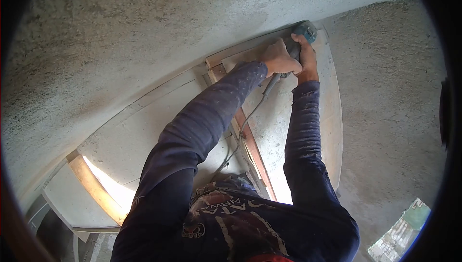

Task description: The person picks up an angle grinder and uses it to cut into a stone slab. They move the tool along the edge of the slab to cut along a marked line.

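Observation:
A corded power tool [306, 30] with a rounded teal end and a darker body is held up near the edge of a pale board. My left hand [280, 58] is closed around its dark body, its wrist bent. My right hand [307, 58] is wrapped round it from the other side, just below the teal end. A grey cord [263, 97] runs from the tool down toward my body. The fingers cover much of the tool, so its exact kind and its working face are hidden.
The pale board [274, 117] meets a rough plastered wall [144, 31] along a curved edge. Reddish wooden battens [252, 151] cross it. Bright light enters through a gap [108, 180] beside a wooden strip. More rough plaster [385, 93] lies to the right, with an opening [402, 230] low down.

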`<action>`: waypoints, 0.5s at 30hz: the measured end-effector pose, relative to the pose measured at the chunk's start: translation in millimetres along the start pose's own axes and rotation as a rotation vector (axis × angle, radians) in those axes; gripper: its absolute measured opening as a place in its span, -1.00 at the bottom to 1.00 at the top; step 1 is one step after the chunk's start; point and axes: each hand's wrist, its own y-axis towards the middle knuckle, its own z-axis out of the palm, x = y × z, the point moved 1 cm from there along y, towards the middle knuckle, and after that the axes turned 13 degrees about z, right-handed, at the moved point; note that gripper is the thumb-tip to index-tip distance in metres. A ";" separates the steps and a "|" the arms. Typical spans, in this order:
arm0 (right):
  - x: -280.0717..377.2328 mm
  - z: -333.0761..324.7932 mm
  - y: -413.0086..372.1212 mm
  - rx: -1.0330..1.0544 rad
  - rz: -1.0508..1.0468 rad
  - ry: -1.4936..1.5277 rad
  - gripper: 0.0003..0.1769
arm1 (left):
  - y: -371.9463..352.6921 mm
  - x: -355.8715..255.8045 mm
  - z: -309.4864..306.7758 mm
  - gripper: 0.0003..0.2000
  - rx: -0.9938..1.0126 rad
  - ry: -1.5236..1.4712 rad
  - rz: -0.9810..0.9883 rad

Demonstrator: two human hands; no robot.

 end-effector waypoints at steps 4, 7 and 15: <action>-8.8 3.2 -0.2 0.025 0.030 0.035 -0.66 | -5.3 -1.3 -8.1 -0.10 0.101 -0.053 -0.103; -7.8 6.6 2.0 0.009 0.015 0.022 -0.69 | -1.7 0.5 -11.4 -0.12 0.090 -0.034 -0.081; -20.1 27.9 -28.9 -0.006 -0.007 0.051 -0.66 | -28.2 0.4 -32.5 -0.09 0.118 -0.108 -0.110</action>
